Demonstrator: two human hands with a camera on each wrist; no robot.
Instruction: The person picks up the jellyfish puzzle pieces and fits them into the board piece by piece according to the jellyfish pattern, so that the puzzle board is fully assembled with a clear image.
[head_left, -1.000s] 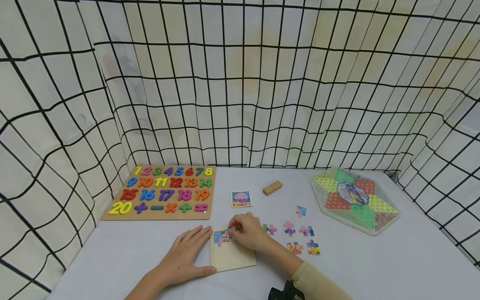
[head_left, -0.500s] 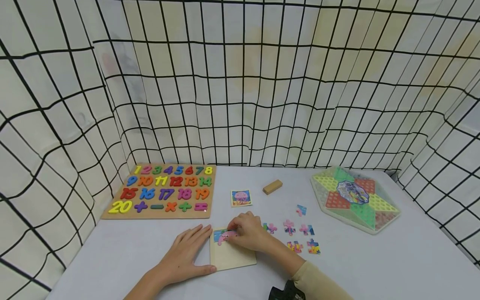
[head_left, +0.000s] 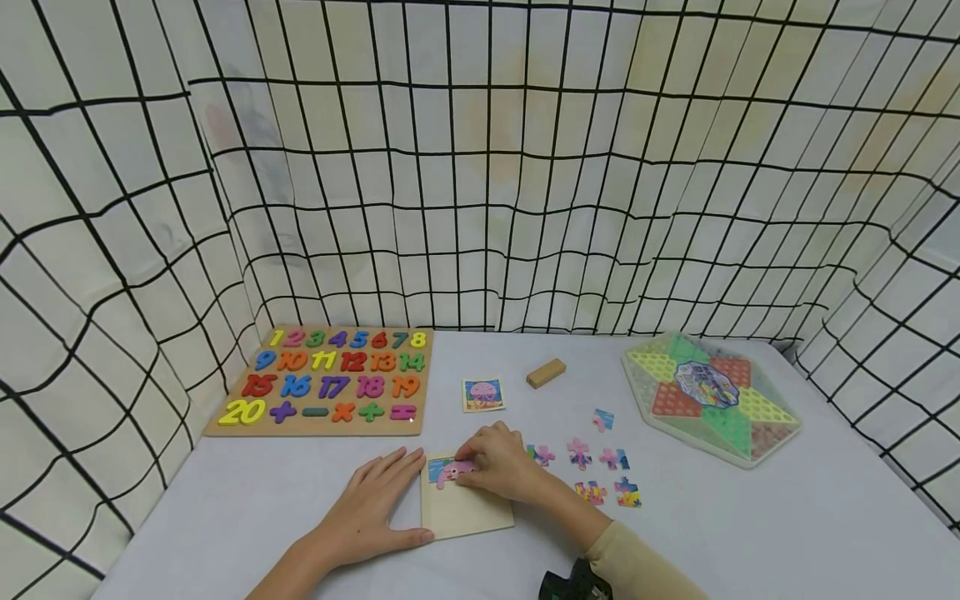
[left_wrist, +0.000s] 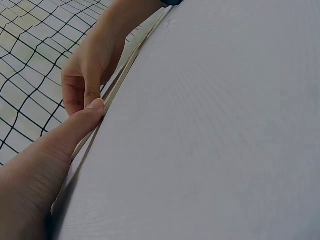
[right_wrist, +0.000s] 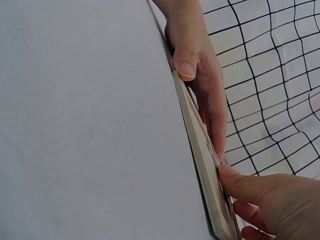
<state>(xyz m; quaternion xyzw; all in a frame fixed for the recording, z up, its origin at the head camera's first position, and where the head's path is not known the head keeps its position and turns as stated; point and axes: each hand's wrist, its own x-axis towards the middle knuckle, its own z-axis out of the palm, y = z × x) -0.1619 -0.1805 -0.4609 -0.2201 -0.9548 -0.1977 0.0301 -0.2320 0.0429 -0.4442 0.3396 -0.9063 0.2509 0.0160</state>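
Observation:
A square wooden puzzle board (head_left: pixel 468 512) lies on the white table in front of me. Joined pieces of a pink-and-blue picture (head_left: pixel 448 472) fill its top left corner. My right hand (head_left: pixel 501 468) is over the upper part of the board, thumb and fingertips pinching a puzzle piece against it; the fingers mostly cover that piece. My left hand (head_left: pixel 375 506) lies along the board's left side with fingers extended, thumb at the lower left corner. In the right wrist view the board (right_wrist: pixel 202 167) shows edge-on between both hands.
Several loose puzzle pieces (head_left: pixel 579 454) lie right of the board. Behind it are a small picture card (head_left: pixel 483 396) and a wooden block (head_left: pixel 545 374). A number board (head_left: pixel 322 400) is at back left, a hexagonal game box (head_left: pixel 708 400) at back right. Black netting surrounds the table.
The right fingers have pressed the piece down beside the joined ones, and more of the pink figure shows. My left hand has stayed in place.

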